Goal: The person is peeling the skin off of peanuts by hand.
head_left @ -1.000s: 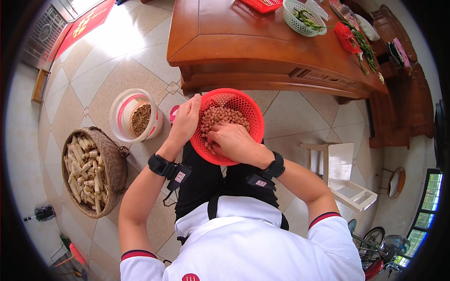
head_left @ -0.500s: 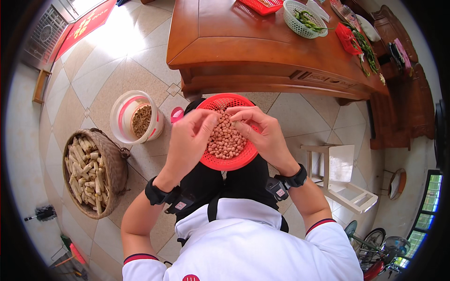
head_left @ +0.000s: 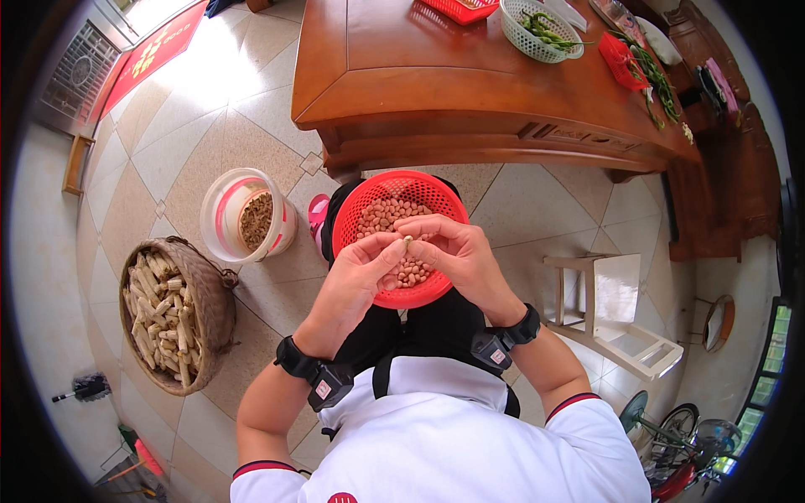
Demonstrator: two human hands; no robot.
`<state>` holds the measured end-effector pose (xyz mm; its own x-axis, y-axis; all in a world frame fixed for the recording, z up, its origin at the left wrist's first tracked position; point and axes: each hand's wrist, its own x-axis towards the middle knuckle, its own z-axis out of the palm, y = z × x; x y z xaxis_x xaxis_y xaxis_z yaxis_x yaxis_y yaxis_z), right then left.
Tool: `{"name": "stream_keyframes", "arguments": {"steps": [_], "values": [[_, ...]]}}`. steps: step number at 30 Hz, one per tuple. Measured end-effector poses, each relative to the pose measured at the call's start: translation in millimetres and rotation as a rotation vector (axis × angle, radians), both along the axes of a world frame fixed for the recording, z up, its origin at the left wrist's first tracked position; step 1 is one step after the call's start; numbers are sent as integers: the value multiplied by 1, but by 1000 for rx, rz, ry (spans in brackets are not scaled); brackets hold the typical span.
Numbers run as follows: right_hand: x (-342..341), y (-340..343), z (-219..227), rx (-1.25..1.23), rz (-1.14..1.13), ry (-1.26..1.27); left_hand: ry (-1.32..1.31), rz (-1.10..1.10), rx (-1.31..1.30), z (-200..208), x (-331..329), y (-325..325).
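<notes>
A round red plastic basket (head_left: 443, 186) rests on my lap, holding many reddish-brown shelled peanuts (head_left: 384, 211). Above its near half, the thumbs and fingertips of both hands meet around one small, pale yellowish peanut (head_left: 408, 240); whether it is still in its shell is too small to tell. My left hand (head_left: 366, 267) pinches it from the left, my right hand (head_left: 453, 250) from the right. Both hands hide part of the peanuts below.
At my left, a white bucket (head_left: 285, 225) with brown bits inside stands by a woven basket (head_left: 220, 306) of corn cobs. Ahead is a wooden table (head_left: 402, 96) with a white basket (head_left: 547, 54) of green peppers. A pale stool (head_left: 616, 289) stands right.
Both hands have come down toward the basket's near side and closed together around the pale peanut. More peanuts show at the far side, and the view has shifted slightly.
</notes>
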<state>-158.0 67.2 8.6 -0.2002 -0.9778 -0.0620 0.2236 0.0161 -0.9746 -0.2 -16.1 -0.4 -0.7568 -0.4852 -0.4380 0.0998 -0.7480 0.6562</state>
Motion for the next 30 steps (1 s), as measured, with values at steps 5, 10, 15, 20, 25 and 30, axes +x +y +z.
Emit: {"name": "stream_keyframes", "arguments": {"steps": [5, 10, 15, 20, 25, 30], "values": [[0, -2, -5, -103, -29, 196, -5, -48, 62, 4, 4, -2], [1, -2, 4, -117, -14, 333, -4, -19, 57, 2, 6, 0], [0, -1, 7, -92, 12, 384, 8, -58, 73, 6, 7, -2], [-1, -1, 8, -97, 7, 375, 14, -62, 86, 7, 8, -1], [-3, -2, 9, -141, -71, 614, 15, -80, 22, 9, 8, -1], [0, -2, 12, -192, -139, 779, -3, -91, -42, 7, 8, -1]]}}
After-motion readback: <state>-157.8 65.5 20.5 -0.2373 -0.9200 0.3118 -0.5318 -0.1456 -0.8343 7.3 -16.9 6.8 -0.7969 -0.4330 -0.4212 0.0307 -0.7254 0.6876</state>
